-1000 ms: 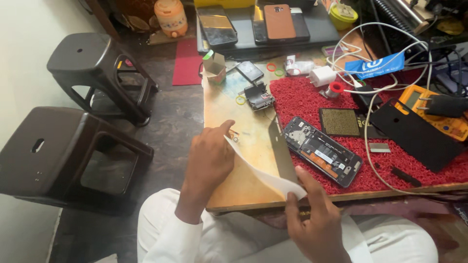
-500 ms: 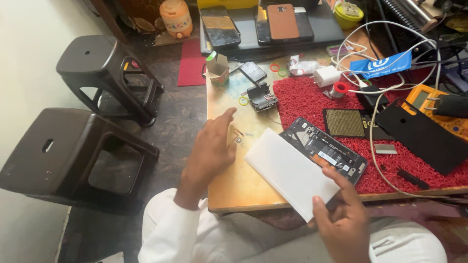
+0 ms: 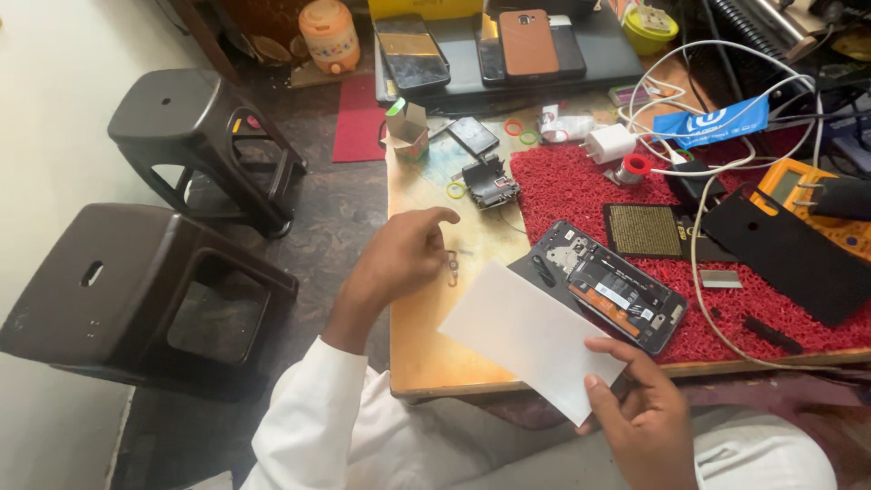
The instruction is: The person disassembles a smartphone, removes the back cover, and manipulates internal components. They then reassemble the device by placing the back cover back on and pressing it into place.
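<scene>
My right hand (image 3: pixel 640 417) grips the near corner of a flat white rectangular sheet (image 3: pixel 531 336), held over the front edge of the wooden table (image 3: pixel 426 358). Partly under the sheet's far edge lies an opened phone (image 3: pixel 612 286) with its back off, resting on a red mat (image 3: pixel 581 186). My left hand (image 3: pixel 399 259) hovers over the table's left side, empty, fingers loosely curled and forefinger pointing right. A small metal key-like piece (image 3: pixel 451 266) lies just beside its fingertips.
Two dark plastic stools (image 3: pixel 136 290) (image 3: pixel 195 136) stand left of the table. On the table are a small black phone part (image 3: pixel 490 184), a black back cover (image 3: pixel 785 249), a gold mesh plate (image 3: pixel 644 230), a white charger (image 3: pixel 610 142) with cables, and several phones (image 3: pixel 472 45) at the back.
The white sheet went from being held by both hands near the table edge to my right hand alone, laid flatter. My left hand let go and moved up over the table.
</scene>
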